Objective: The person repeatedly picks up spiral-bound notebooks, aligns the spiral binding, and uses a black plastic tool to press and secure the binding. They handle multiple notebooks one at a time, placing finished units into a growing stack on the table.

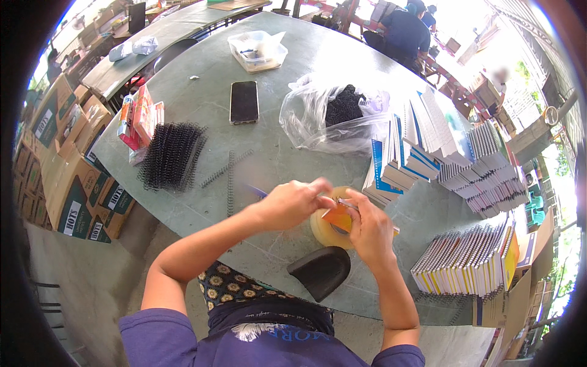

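My left hand (292,203) is raised over the near table, its fingers pinched and slightly blurred; what they hold is unclear. A blurred blue strip (255,191) shows beside its wrist. My right hand (370,227) is closed on a thin orange piece (337,218), whose far end pokes out past the hand; its kind cannot be made out. The fingertips of both hands nearly meet. Beneath them lies a roll of clear yellowish tape (323,231), partly covered by the hands. Closer to my body rests a black, round-ended piece (321,273).
Stacked spiral-bound notebooks (461,260) and blue-covered books (397,162) line the right. Black plastic coils (172,156) lie left, near loose coils (230,183). Further back are a phone (244,102), a plastic bag (306,125) and a white tub (269,63). Cartons (79,189) stand left.
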Demonstrator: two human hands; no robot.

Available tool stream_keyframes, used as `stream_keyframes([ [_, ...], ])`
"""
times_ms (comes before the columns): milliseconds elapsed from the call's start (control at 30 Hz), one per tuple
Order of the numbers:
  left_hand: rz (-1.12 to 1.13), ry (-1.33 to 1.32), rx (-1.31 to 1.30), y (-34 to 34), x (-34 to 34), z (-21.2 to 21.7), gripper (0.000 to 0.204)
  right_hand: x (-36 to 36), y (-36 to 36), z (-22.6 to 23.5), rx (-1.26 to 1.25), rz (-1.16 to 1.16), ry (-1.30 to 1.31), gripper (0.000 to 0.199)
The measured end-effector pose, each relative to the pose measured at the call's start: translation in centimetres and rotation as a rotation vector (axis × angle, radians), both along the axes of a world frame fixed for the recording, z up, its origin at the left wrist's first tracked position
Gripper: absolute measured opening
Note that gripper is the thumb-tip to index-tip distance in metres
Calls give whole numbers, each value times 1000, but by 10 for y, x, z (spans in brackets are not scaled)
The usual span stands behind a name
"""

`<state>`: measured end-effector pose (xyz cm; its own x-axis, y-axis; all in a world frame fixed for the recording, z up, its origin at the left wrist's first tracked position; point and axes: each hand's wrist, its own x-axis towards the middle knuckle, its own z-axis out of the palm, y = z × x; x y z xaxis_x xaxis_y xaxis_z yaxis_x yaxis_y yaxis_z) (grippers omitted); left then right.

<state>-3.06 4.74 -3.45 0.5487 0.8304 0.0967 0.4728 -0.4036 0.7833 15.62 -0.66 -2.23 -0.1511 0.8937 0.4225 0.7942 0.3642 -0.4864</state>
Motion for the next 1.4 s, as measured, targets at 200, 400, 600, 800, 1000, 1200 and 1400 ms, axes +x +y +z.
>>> stream_keyframes([
  [200, -57, -156, 163, 0, -2, -1, 16, 4, -3, 1, 32, 82, -143, 13],
  [400, -17, -156, 338, -8, 0, 2, 26, -1, 0, -6, 96, 80, -134, 14],
  [600, -75, 90, 199, -2, -15, 9, 29, 5, -2, 0, -18, 12, -29, 17],
  [800, -72, -20, 407, -2, -7, 10, 27, 2, -7, 2, -1, 91, 163, 21],
  [1000, -6, 81, 389, -82, 33, -19, 36, 4, -3, 8, 92, 36, 158, 16],
  [1200, 29, -234, 362, -88, 11, -9, 48, 81, -15, -21, -434, 92, 673, 21],
  [1400, -75, 243, 600, -41, 14, 6, 35, 53, -16, -40, -240, 80, 938, 23],
])
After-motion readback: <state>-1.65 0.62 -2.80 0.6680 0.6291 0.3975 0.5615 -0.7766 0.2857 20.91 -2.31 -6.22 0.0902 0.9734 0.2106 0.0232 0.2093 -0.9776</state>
